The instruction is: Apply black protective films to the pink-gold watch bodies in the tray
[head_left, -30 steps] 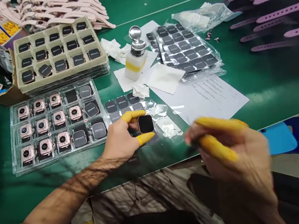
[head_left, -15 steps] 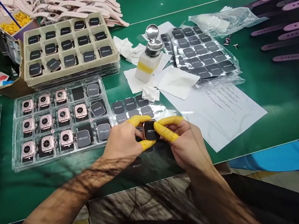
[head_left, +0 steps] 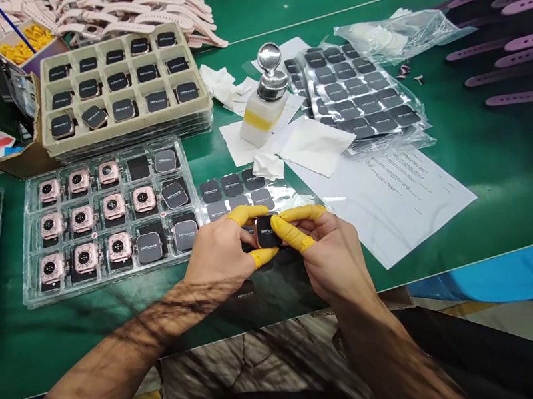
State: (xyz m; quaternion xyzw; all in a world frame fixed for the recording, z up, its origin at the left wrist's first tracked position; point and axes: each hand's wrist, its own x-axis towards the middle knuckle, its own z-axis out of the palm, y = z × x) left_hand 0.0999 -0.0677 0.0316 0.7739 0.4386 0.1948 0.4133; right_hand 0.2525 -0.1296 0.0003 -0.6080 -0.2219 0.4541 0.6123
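Between my two hands, above the green table, is a smartwatch case [head_left: 265, 232] with its dark printed face up. My left hand [head_left: 221, 247], with yellow finger cots, grips it by its left side. My right hand [head_left: 326, 237], also in yellow finger cots, has its thumb on the right part of the face and its fingers at the edge. Just behind the hands lies a sheet of black square stickers [head_left: 233, 188], partly hidden by them. To the left, a clear plastic tray [head_left: 31, 280] holds pink watch cases, some back up and others face up.
A beige tray of watch cases [head_left: 128, 128] stands on a stack behind. A pump bottle [head_left: 261, 116] stands among white wipes [head_left: 316, 144]. Packed sticker sheets [head_left: 355, 88] and a printed paper [head_left: 409, 204] lie to the right. Purple straps [head_left: 519, 4] fill the far right.
My right thumb has shifted slightly left and down over the watch face. The watch stays in both hands, and the view has moved a little.
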